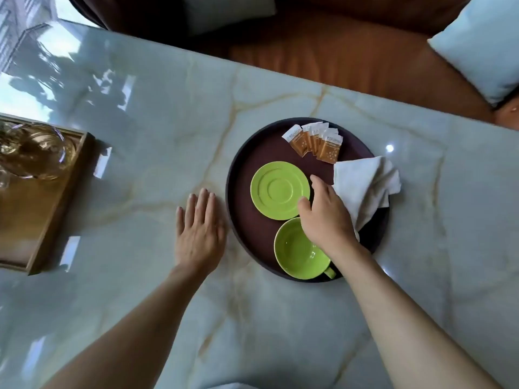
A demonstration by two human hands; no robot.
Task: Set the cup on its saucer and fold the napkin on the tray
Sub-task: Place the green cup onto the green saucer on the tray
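Note:
A round dark tray (pixel 244 220) lies on the marble table. On it an empty lime-green saucer (pixel 276 189) sits beside a lime-green cup (pixel 296 249), which stands upright at the tray's near edge with its handle to the right. A crumpled white napkin (pixel 365 186) lies on the tray's right side and hangs over the rim. My right hand (pixel 325 214) hovers over the tray between saucer, cup and napkin, fingers curled and apart, holding nothing. My left hand (pixel 199 231) rests flat on the table just left of the tray.
Several orange-and-white sachets (pixel 317 141) lie fanned at the tray's far side. A wooden tray (pixel 56 209) with glassware (pixel 36 153) stands at the left. A brown leather sofa (pixel 351 54) with pale cushions (pixel 483 49) runs beyond the table's far edge.

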